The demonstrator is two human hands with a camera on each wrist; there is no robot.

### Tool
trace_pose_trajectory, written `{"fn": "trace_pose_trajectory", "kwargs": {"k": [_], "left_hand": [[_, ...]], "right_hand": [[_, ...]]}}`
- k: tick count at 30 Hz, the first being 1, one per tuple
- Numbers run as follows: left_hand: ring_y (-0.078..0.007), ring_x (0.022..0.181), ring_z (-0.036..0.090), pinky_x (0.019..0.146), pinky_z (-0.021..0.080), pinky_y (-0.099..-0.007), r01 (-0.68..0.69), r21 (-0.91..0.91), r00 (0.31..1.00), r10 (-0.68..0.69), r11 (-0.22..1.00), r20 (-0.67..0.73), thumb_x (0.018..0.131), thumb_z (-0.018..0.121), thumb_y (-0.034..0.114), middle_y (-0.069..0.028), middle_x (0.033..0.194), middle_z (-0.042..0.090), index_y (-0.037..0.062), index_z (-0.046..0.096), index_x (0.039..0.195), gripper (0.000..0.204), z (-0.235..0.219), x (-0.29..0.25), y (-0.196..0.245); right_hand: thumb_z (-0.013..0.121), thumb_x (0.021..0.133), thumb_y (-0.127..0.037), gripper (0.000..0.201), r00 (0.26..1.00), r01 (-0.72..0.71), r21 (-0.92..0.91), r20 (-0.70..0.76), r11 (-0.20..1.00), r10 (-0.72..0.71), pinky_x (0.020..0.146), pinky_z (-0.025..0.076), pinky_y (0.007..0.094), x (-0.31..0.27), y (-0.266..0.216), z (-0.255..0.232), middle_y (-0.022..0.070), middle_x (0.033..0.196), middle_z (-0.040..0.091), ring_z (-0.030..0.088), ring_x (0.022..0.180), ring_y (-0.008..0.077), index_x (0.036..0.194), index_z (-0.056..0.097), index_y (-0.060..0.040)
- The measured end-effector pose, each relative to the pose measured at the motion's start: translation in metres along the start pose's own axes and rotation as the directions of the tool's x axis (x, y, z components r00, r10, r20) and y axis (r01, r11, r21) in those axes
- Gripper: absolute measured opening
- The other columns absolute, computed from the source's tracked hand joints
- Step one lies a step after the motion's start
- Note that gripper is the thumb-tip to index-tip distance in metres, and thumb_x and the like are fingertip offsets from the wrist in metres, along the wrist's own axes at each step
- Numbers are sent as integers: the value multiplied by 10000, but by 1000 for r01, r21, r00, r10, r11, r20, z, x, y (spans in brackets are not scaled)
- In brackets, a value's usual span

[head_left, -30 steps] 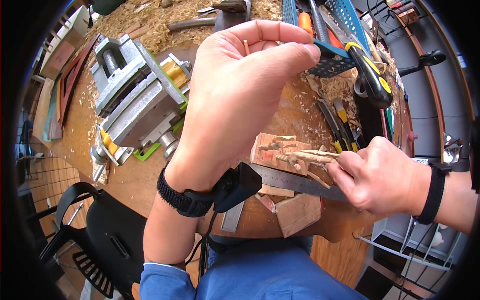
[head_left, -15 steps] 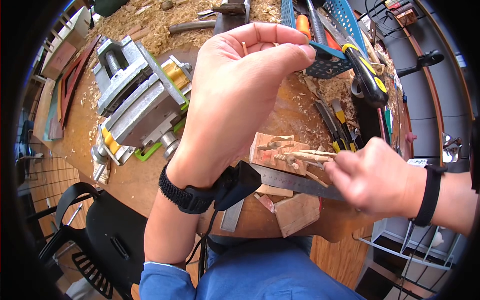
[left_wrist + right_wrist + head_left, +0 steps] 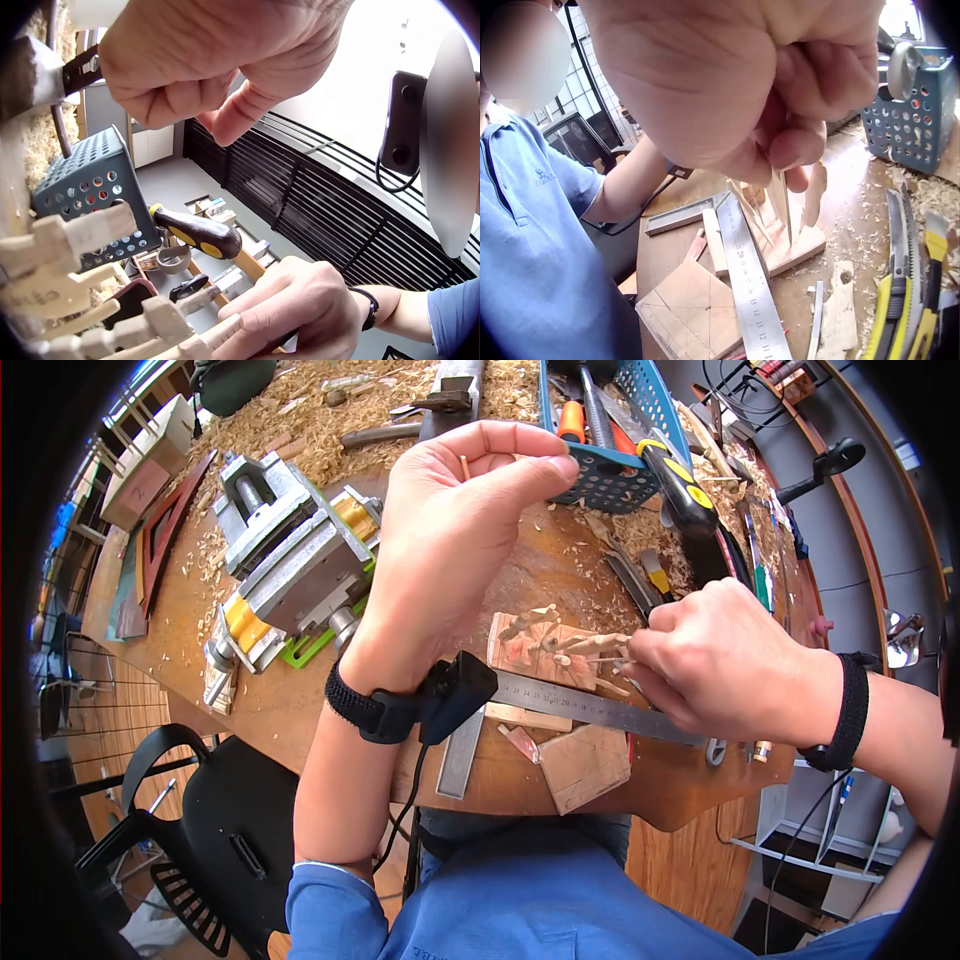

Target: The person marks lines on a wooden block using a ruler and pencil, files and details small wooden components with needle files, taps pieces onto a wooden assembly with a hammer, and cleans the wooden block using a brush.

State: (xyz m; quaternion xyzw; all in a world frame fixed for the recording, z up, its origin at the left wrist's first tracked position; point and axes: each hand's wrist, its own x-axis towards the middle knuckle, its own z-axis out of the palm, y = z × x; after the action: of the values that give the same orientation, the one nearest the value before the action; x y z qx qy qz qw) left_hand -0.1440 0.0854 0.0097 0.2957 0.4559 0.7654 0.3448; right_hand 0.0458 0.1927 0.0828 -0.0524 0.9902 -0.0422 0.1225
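My left hand (image 3: 445,545) is raised over the bench, thumb and index tips together and the other fingers curled; a thin wooden stick's end (image 3: 464,466) shows among them. My right hand (image 3: 735,665) pinches a thin stick (image 3: 786,214), its lower end at a wooden base (image 3: 510,660). Several carved, knobbly wooden pieces (image 3: 530,622) stand or lean on that base. In the left wrist view, similar jointed pieces (image 3: 97,232) rise close to the camera, beside my right hand (image 3: 300,311).
A metal ruler (image 3: 590,712) lies along the base's near side, with a wooden block (image 3: 585,768) and metal square (image 3: 462,755) nearer me. A vise (image 3: 295,550) stands left. A blue tool basket (image 3: 610,485), a yellow-black handle (image 3: 680,490), cutters and wood shavings lie beyond.
The head view has shifted, moving the bench items slightly left. My right hand has moved left and a little up in the picture; my left hand keeps its curled pose.
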Motion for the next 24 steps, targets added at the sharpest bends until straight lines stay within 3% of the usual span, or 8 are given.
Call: {"fn": "trace_pose_trajectory", "kwargs": {"k": [2, 3, 6, 16, 19, 24], "left_hand": [[26, 524, 328, 479, 204, -192, -2, -16, 1000, 3, 1000, 11, 935, 743, 66, 116, 669, 503, 16, 733, 1073, 148, 0, 0, 1], [27, 524, 325, 479, 204, -190, 22, -4, 1000, -22, 1000, 9, 937, 739, 65, 119, 664, 495, 17, 733, 1071, 143, 0, 0, 2], [27, 524, 318, 479, 204, -186, 49, 24, 999, -50, 998, 16, 946, 735, 73, 123, 651, 475, 16, 727, 1074, 141, 1, 0, 1], [41, 535, 335, 470, 210, -177, 71, 72, 983, -82, 995, 164, 957, 746, 86, 116, 731, 557, 15, 707, 1060, 131, 4, -4, 3], [42, 535, 335, 470, 210, -176, 79, 88, 981, -93, 993, 168, 958, 746, 84, 116, 735, 561, 13, 706, 1061, 131, 5, -5, 2], [40, 532, 337, 473, 215, -178, 90, 122, 979, -110, 988, 171, 960, 743, 84, 119, 726, 548, 12, 700, 1069, 138, 5, -5, 1]], "right_hand": [[694, 713, -80, 149, 996, -30, 36, -78, 999, 33, 570, 549, 465, -2, -3, -2, 178, 584, 601, 649, 566, 383, 643, 591, 3], [679, 765, -72, 152, 998, -43, 51, -49, 998, 46, 579, 544, 479, -4, -4, -5, 185, 594, 604, 643, 571, 395, 696, 572, 12], [726, 789, -50, 173, 985, -76, 131, -144, 988, 95, 546, 502, 450, -10, -4, 0, 145, 623, 575, 623, 576, 376, 777, 556, -21], [732, 780, 24, 131, 967, 1, 72, -255, 997, 18, 585, 532, 425, -22, -6, 1, 116, 803, 642, 674, 692, 330, 861, 647, -35], [687, 692, -16, 192, 953, 32, 36, -301, 999, -19, 653, 559, 447, -26, -5, 7, 110, 809, 620, 682, 719, 343, 879, 653, -44], [724, 834, -73, 120, 925, -43, 154, -368, 987, 98, 673, 542, 460, -29, -6, 6, 137, 800, 652, 680, 742, 365, 878, 617, -39]]}}
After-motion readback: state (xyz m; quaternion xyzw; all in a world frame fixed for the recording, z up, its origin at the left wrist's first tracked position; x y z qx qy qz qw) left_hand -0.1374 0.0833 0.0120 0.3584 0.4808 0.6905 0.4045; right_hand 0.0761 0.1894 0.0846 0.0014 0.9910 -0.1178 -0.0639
